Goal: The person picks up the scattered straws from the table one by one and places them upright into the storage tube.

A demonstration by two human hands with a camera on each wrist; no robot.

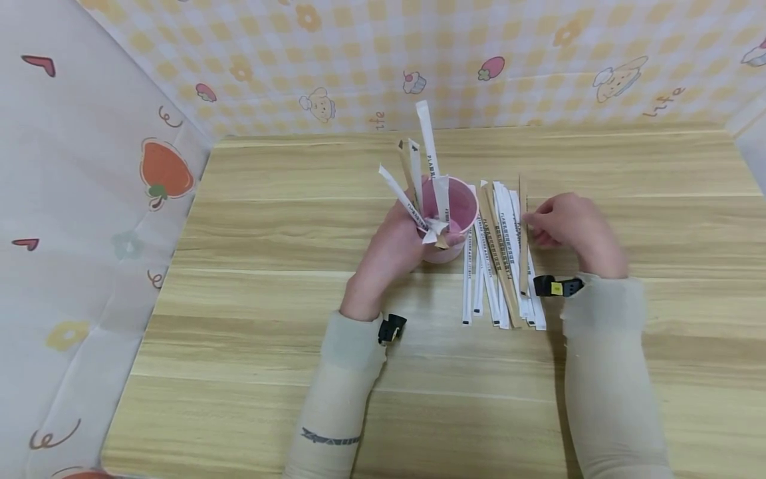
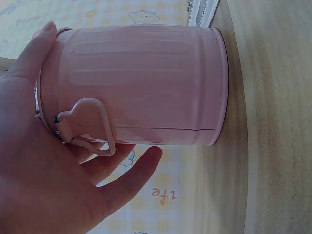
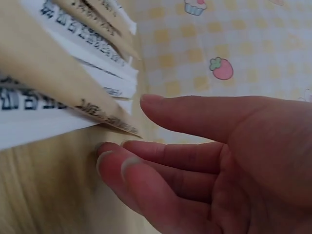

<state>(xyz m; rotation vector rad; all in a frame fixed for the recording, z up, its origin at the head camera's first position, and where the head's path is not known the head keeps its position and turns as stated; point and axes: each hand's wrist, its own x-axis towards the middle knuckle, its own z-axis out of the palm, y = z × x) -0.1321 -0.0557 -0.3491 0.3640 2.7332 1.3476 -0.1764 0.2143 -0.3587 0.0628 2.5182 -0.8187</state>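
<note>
My left hand (image 1: 391, 233) grips a pink metal bucket (image 2: 141, 83) by its rim, with a small wire handle (image 2: 92, 126) on its side. Several paper-wrapped straws (image 1: 428, 136), white and brown, stick up out of the bucket, and a crumpled white wrapper end hangs over its front rim. Just right of the bucket, a row of white and brown wrapped straws (image 1: 497, 256) lies on the table. At the row's right edge is my right hand (image 1: 571, 223), fingertips by a brown wrapped straw (image 3: 63, 73). The right wrist view shows a gap between thumb and fingers there.
The wooden table (image 1: 251, 313) runs up to a checked, patterned cloth backdrop (image 1: 359, 60) behind. A white patterned cloth (image 1: 72, 219) hangs at the left side. Black wrist cameras (image 1: 391, 328) are strapped to both wrists.
</note>
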